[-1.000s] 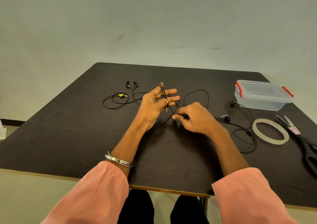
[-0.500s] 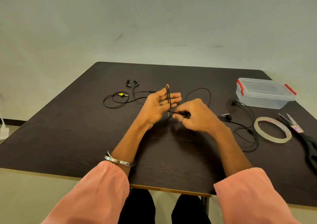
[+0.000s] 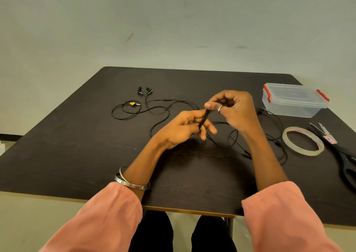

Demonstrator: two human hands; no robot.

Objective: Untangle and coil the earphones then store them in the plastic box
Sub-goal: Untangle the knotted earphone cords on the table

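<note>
My left hand (image 3: 183, 130) holds a small bundle of black earphone cable (image 3: 203, 119) wound round its fingers, above the table's middle. My right hand (image 3: 234, 110) is raised just right of it, fingers curled and pinching the same cable near the bundle's top. Loose cable (image 3: 233, 140) trails down from my hands onto the table. A second black earphone set (image 3: 142, 107) with two earbuds and a yellow-tagged plug lies loosely looped at the far left. The clear plastic box (image 3: 292, 101) with red latches stands lidded at the far right.
A roll of clear tape (image 3: 303, 141) lies flat at the right, with black-handled scissors (image 3: 339, 149) beside it near the table's right edge. More black cable (image 3: 277, 134) loops between my right forearm and the tape. The dark table (image 3: 77, 155) stands against a pale wall.
My right hand has lifted off the table and moved up and right, drawing the cable. My left hand's fingers have curled over the bundle.
</note>
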